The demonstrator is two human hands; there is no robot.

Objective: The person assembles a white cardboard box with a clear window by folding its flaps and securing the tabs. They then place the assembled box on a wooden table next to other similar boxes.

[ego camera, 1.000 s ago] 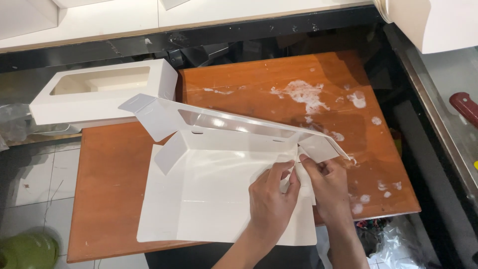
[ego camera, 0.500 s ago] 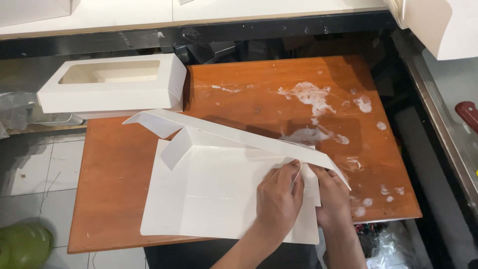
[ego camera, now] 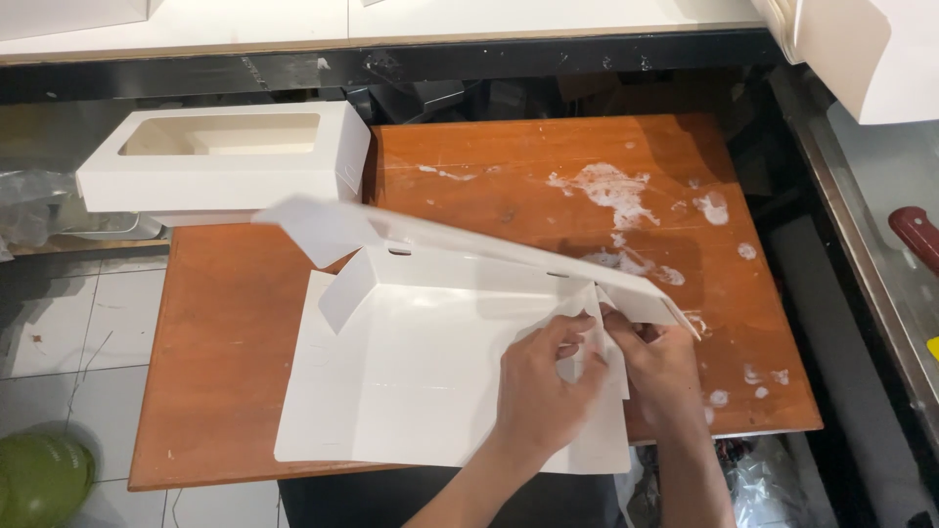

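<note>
Item — flat white box blank (ego camera: pixel 430 391) on my wooden board (ego camera: pixel 235 342), its far wall raised higher than half a second ago. My left hand (ego camera: pixel 548 386) and right hand (ego camera: pixel 660 357), close together, pinch the right corner flap, fingers now spread where they lay flat before. Finished window box (ego camera: pixel 225 161) sits beyond — unmoved.
</note>
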